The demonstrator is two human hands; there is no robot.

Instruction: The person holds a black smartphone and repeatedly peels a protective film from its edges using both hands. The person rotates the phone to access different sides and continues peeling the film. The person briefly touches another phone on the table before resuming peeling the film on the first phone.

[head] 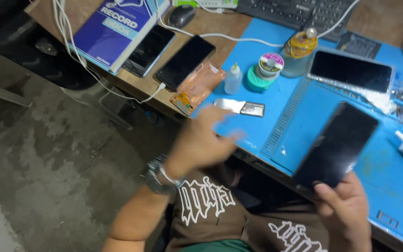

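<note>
Head view, right hand: the right hand [346, 212] is gripping the lower end of a dark phone [336, 145], fingers wrapped behind it, thumb lying on the glass; the phone is tilting up over the blue mat [304, 116] at the near edge of the table [220, 23].
Head view, left hand: the left hand [201, 140] is hovering blurred in mid-air near the table edge, a metal wristwatch [157, 176] on the wrist; it is holding nothing that I can see, and how far the fingers are spread I cannot tell.
Step in hand: judging by the grip, the phone is being held up for handling over the mat.
Next move calls for: probably steadying the blurred hand before it meets the glass.
Materials: phone face glossy, flat, black, rectangular; mat matte blue with a ribbed strip; a thin metal card [239, 107] lying flat just beyond the left hand; a small translucent squeeze bottle [233, 79] standing upright.
Also on table: two more dark phones [185, 61], lying flat, well apart from both hands.
</note>
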